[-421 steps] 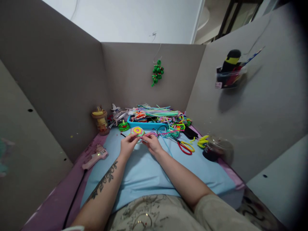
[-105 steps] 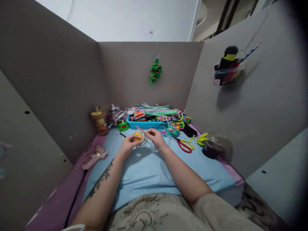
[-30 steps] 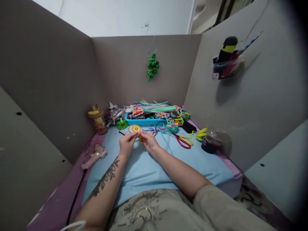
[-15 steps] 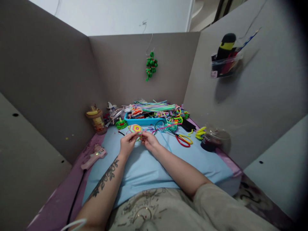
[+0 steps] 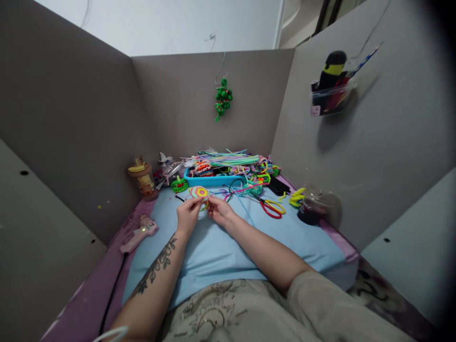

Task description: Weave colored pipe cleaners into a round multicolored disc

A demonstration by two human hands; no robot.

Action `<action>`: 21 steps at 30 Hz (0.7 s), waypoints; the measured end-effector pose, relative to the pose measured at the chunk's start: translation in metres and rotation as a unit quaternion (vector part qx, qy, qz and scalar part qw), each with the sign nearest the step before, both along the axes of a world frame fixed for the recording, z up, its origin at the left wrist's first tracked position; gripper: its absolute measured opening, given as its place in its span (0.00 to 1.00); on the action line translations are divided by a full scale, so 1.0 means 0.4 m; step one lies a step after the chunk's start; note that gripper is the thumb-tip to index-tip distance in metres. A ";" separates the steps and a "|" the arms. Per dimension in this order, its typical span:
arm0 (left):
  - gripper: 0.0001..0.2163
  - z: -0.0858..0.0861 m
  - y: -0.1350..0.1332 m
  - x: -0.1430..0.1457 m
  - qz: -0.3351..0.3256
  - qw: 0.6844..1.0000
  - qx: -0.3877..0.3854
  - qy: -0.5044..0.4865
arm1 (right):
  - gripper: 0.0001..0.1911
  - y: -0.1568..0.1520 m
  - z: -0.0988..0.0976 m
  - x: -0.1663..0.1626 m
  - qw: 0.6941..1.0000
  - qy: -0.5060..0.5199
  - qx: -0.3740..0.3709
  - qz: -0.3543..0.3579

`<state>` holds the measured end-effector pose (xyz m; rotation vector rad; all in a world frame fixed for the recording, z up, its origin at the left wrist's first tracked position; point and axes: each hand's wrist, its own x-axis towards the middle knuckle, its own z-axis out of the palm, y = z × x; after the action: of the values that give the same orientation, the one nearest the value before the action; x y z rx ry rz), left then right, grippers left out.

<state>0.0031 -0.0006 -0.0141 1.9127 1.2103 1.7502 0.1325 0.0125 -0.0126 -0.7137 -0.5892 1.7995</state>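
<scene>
The colourful disc [image 5: 198, 192] is held above the light blue cloth [image 5: 217, 256] of the bench, a little left of the middle, on the near side of the blue tray [image 5: 213, 181]. The fingers of the left hand [image 5: 187, 213] are narrow and pinch the disc at its near edge. The right hand [image 5: 221, 211] is just beside, with its fingers bent close to the disc's right edge; I cannot tell what exactly they grip. Between both hands hangs a thin yellow strand [image 5: 205, 206]. As I judge it, the work is well advanced: rings of pink, green and yellow are already formed around a centre, while this strand seems not yet fastened. The scissors [image 5: 273, 216] lie to the right and the pink glue gun [image 5: 138, 237] to the left, both apart from the hands.
</scene>
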 end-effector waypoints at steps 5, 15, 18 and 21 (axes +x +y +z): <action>0.10 0.008 0.001 0.005 -0.015 0.994 -0.086 -0.065 | 0.08 0.006 -0.005 0.002 0.999 -0.027 0.018 -0.014; 0.20 -0.012 0.027 0.007 -0.123 0.982 -0.117 -0.080 | 0.15 0.048 -0.010 0.042 0.955 -0.198 0.148 -0.162; 0.18 -0.012 0.027 0.006 -0.049 0.985 -0.136 -0.094 | 0.15 0.060 -0.018 0.058 0.950 -0.219 0.157 -0.159; 0.17 -0.005 0.021 0.006 -0.048 0.966 -0.228 -0.112 | 0.15 0.063 -0.025 0.059 0.945 -0.243 0.176 -0.130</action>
<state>0.0056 0.0078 -0.0162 1.4409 1.2759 1.4352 0.1560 0.0375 -0.0227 -0.9403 -1.0612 1.2271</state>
